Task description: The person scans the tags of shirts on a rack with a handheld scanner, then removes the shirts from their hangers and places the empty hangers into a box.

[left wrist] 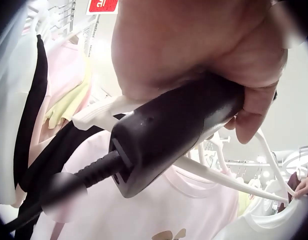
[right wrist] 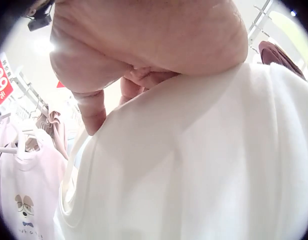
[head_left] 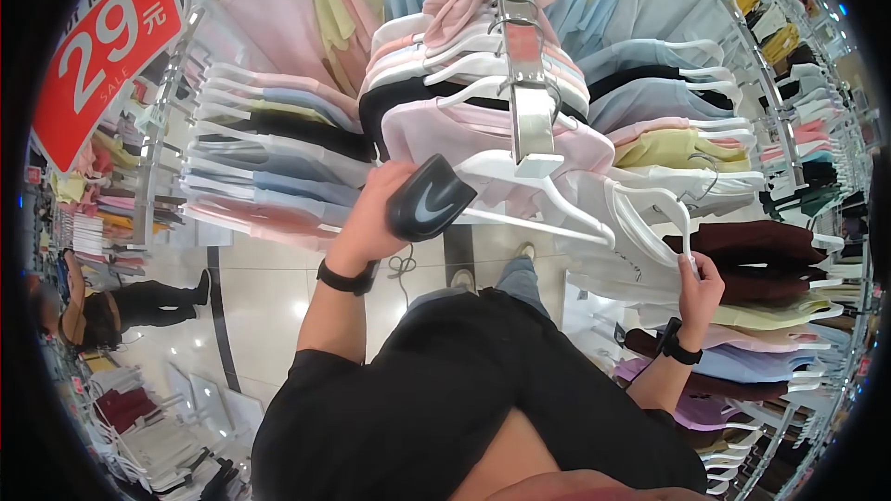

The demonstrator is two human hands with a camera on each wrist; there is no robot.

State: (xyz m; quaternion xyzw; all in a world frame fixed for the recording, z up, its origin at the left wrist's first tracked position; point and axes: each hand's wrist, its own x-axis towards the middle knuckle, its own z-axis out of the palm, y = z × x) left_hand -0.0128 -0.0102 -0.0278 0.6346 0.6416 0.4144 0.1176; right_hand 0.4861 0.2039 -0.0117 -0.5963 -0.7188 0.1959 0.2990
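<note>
My left hand (head_left: 369,223) grips a black corded barcode scanner (head_left: 431,199). In the left wrist view, the fingers wrap its handle (left wrist: 164,130), and a ribbed cord (left wrist: 101,170) leaves the end. A bare white hanger (head_left: 557,199) is at the front end of the metal rail (head_left: 532,121), just beyond the scanner. To the right, my right hand (head_left: 701,292) pinches the shoulder of a white T-shirt (head_left: 624,237) on a white hanger (head_left: 685,213). The shirt (right wrist: 184,160) fills much of the right wrist view, its shoulder under my fingers.
Pink, white and black tops (head_left: 445,130) hang along the middle rail, with more clothes racks on both sides. A red sale sign (head_left: 107,56) stands at upper left. Another person (head_left: 121,306) is at the far left. The cord (head_left: 403,269) dangles above the tiled floor (head_left: 269,297).
</note>
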